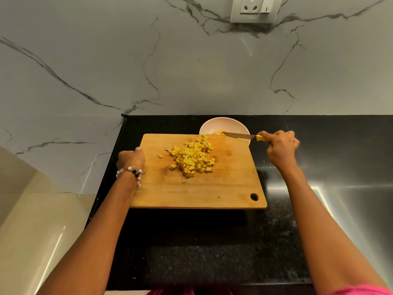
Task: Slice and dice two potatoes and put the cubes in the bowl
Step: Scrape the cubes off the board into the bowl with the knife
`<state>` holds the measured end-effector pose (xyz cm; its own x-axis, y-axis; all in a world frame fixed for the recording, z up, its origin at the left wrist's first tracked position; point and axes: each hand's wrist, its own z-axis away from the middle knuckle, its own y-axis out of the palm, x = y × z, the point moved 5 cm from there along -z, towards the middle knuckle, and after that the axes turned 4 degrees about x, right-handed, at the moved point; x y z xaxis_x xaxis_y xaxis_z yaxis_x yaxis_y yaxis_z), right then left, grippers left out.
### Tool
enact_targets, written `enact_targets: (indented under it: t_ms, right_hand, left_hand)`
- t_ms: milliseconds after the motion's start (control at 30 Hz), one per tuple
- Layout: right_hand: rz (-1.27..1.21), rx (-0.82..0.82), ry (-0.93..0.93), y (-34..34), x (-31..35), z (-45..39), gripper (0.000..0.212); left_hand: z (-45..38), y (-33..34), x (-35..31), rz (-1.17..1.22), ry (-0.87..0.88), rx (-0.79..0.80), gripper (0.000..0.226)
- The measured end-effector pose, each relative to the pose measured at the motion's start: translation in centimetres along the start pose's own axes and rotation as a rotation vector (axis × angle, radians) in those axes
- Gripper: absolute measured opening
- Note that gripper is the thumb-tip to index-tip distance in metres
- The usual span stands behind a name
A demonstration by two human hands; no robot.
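Observation:
A wooden cutting board is lifted off the black counter, its far edge over a white bowl. My left hand grips the board's left edge. A heap of yellow potato cubes lies on the board's upper middle, trailing toward the bowl. A few cubes show inside the bowl. My right hand holds a yellow-handled knife, blade pointing left over the bowl's rim, tip at the cubes there.
The black granite counter ends at a marble wall behind and on the left. A wall socket is high on the back wall. The counter to the right of the board is shiny and bare.

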<state>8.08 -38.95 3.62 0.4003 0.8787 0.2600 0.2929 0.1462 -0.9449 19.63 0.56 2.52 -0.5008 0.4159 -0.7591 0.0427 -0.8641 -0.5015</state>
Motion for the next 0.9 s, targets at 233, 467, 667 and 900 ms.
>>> enact_targets:
  t_ms: [233, 467, 667, 900]
  right_hand:
    - [0.010, -0.059, 0.055, -0.1, 0.7, -0.5, 0.037]
    - [-0.168, -0.203, -0.057, -2.1, 1.6, 2.6, 0.039]
    - [-0.260, -0.109, -0.360, -2.4, 2.7, 8.1, 0.050]
    - [-0.200, -0.053, -0.302, -2.1, 1.3, 10.1, 0.053]
  left_hand:
    - [-0.3, -0.1, 0.2, 0.005, -0.004, -0.014, 0.028]
    - [0.5, 0.4, 0.3, 0.010, -0.001, 0.018, 0.023]
    - [1.4, 1.6, -0.2, 0.008, -0.044, 0.041, 0.036]
    - [2.5, 3.4, -1.3, 0.036, -0.041, 0.079, 0.040]
